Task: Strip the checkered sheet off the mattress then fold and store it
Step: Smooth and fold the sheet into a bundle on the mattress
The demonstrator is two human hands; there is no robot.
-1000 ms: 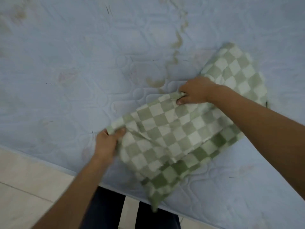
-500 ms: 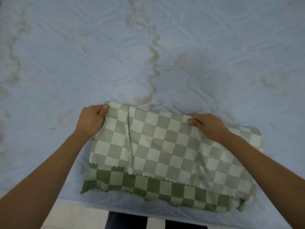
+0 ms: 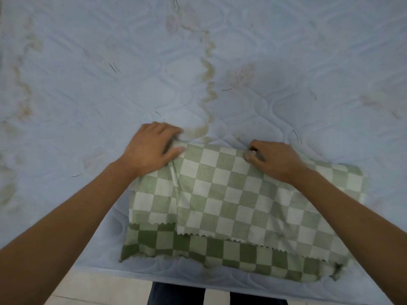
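Note:
The green-and-white checkered sheet [image 3: 231, 205] lies folded in several layers on the pale blue quilted mattress [image 3: 110, 84], near its front edge. The darker lower layer sticks out at the front. My left hand [image 3: 152, 148] holds the sheet's far left corner, thumb on top of the cloth and fingers reaching past the far edge. My right hand [image 3: 275, 159] pinches the far edge near its middle with curled fingers. Both forearms stretch over the sheet's sides.
The mattress carries brownish stains [image 3: 208, 69] and a few loose hairs. Its front edge runs along the bottom of the view, with light floor tiles [image 3: 99, 289] and my dark trouser legs [image 3: 176, 293] below it.
The sheet, lifted and being folded a second ago, now lies flat in a folded stack. My left hand has shifted right along the far edge; my right hand stays on that edge.

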